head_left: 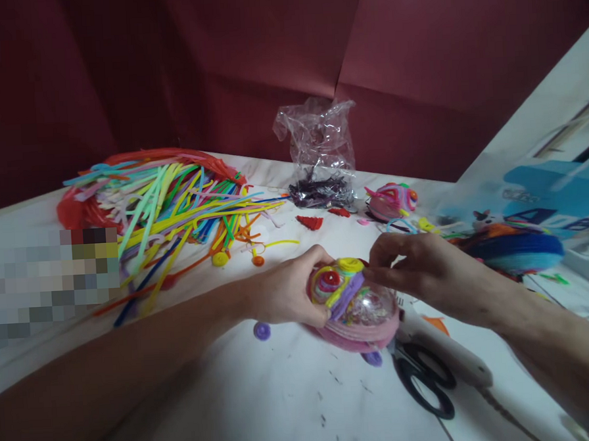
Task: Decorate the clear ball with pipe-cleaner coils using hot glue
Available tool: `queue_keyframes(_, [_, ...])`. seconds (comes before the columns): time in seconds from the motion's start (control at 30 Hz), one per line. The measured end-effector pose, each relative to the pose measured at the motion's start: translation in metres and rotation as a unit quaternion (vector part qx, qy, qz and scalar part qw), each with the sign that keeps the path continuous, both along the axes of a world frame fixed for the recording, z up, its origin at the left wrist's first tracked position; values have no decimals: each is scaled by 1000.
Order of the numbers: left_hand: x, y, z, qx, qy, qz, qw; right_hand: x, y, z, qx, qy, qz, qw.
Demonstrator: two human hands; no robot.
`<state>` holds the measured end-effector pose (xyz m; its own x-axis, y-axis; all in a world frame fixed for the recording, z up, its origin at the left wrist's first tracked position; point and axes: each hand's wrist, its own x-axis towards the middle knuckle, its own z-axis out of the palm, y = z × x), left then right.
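Observation:
My left hand [298, 289] grips the left side of a clear plastic ball [373, 306] wrapped around its lower part in pink pipe cleaner. Coiled pipe cleaners decorate its near-left top: a red-centred spiral [328, 281], a yellow coil [350, 265] and purple strips [346, 297]. At the upper edge of these decorations, my right hand [415, 260] is closed in a pinch. Whatever lies between its fingertips is too small to make out. A purple coil [372, 358] lies just below the ball, and another purple spiral [261, 331] rests to its left.
Many coloured pipe cleaners [170, 214] spread across the left back. Behind the hands stands a clear bag [320, 140] of dark strands. Another decorated ball [390, 202] and a blue wrapped object [520, 251] sit right. Black-handled scissors [450, 406] lie near a pale corded tool [462, 356].

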<state>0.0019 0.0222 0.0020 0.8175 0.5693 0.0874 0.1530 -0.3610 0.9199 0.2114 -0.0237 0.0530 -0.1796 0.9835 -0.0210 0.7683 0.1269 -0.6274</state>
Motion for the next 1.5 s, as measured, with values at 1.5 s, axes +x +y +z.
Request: queue_keyframes(1.5, [-4,-14,5,258,15,167,952,4,-23,-28,-58,201,-118,971])
